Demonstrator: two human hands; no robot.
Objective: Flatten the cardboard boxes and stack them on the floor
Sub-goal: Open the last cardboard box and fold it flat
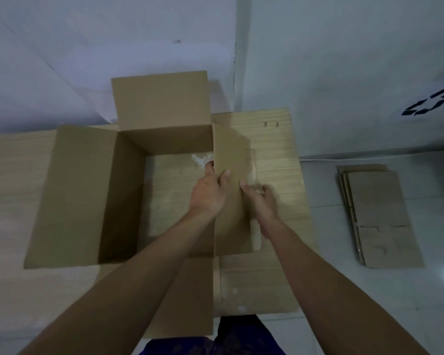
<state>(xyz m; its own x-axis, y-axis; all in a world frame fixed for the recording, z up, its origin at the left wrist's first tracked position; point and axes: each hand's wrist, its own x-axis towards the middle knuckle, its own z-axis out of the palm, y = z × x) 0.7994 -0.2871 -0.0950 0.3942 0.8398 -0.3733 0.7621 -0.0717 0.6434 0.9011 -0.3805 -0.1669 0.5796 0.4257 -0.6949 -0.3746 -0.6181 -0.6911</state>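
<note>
An open brown cardboard box (92,190) stands on a light wooden table (10,180), its flaps spread outward and the table surface showing through its open bottom. My left hand (208,193) grips the top edge of the box's right wall, fingers inside and thumb on the right flap (232,155). My right hand (260,198) is just to the right, pinching the outer edge of that same flap, where a strip of pale tape (255,237) runs. A stack of flattened boxes (379,216) lies on the floor at the right.
The table's right edge (304,201) drops to a pale tiled floor. White walls rise behind, with a corner line above the box. A white cable (369,157) runs along the wall base. A dark recycling symbol (431,101) sits at the far right.
</note>
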